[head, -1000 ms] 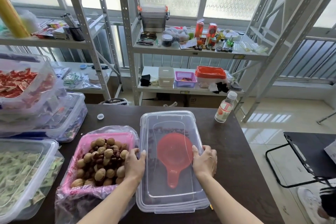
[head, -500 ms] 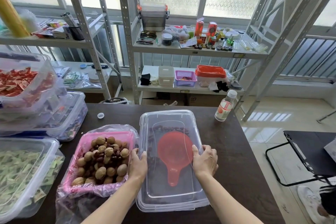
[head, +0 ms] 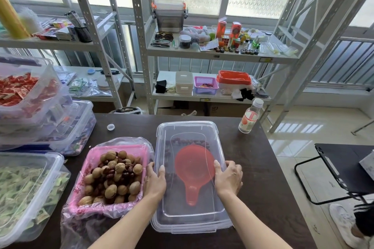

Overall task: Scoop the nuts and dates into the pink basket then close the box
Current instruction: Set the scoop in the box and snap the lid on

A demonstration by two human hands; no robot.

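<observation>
The clear rectangular plastic box (head: pixel 190 178) is seen lying on the dark brown worktop (head: pixel 263 168) with its transparent lid (head: pixel 188 127) set on top. The box is clasped at its two long sides. The left hand (head: pixel 154 183) is laid against the left edge of the lid, its thumb resting on the lid's top and its fingers curled down over the rim. The right hand (head: pixel 228 180) is laid against the right edge in the same way, thumb on top and fingers wrapped over the side. Both grips are thus closed on the box.

Between the two hands, under the lid, a red round plastic scoop (head: pixel 194 168) is seen lying inside the box, its short handle pointing towards the person. A few dark dates (head: pixel 190 141) are visible through the lid beyond the scoop.

Just to the left of the left hand, touching it or nearly so, stands the pink plastic basket (head: pixel 89 166), lined with a clear plastic bag (head: pixel 125 141) and filled with a heap of brown walnuts and dark red dates (head: pixel 116 176).

Beyond the right hand, near the far edge of the worktop, a small clear plastic bottle with a white cap (head: pixel 250 116) stands upright. Beyond the left hand a small white bottle cap (head: pixel 110 126) lies on the worktop. Further left of the basket, clear lidded tubs of wrapped sweets (head: pixel 30 107) are stacked.
</observation>
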